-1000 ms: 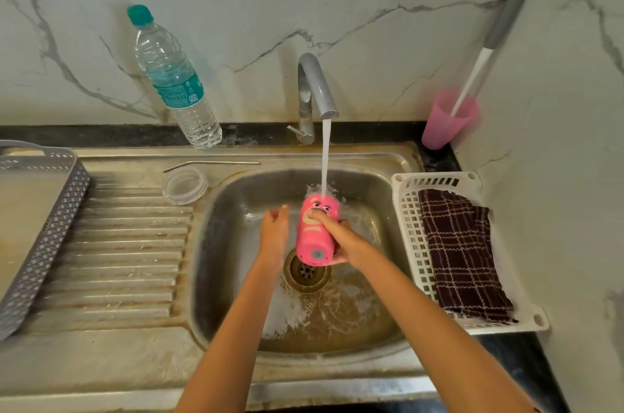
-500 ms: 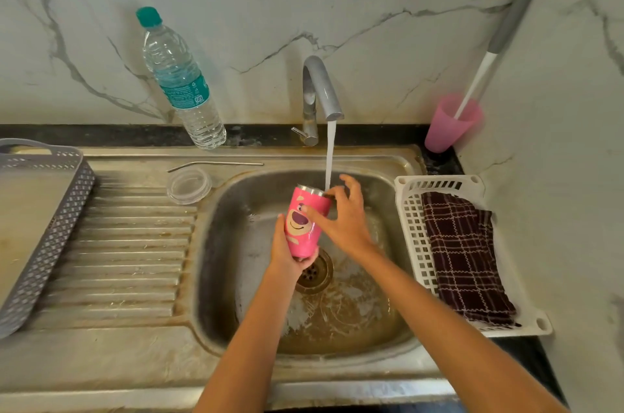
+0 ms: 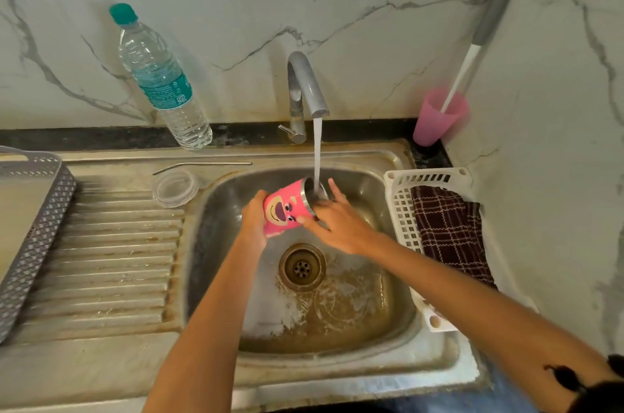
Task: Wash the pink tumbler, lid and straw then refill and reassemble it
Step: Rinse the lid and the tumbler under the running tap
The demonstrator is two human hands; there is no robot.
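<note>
The pink tumbler [image 3: 285, 210] with a cartoon bear face is tilted over the sink basin [image 3: 388, 311], its steel mouth pointing right and up under the running tap stream [image 3: 316, 155]. My left hand [image 3: 253, 221] grips its base end. My right hand [image 3: 337, 220] holds its rim, with fingers at the mouth. The clear round lid [image 3: 175, 188] lies on the draining board beside the basin. Just behind the lid lies the thin metal straw [image 3: 202, 165].
A water bottle with a teal cap [image 3: 158, 81] stands at the back left. The tap [image 3: 304, 91] is behind the basin. A white basket [image 3: 401, 206] with a checked cloth sits right, a grey tray [image 3: 37, 240] left, a pink cup with a brush [image 3: 439, 118] in the corner.
The tumbler went from upside down under the stream to tilted with its mouth catching the water. My left hand took its base and my right hand moved to the rim.
</note>
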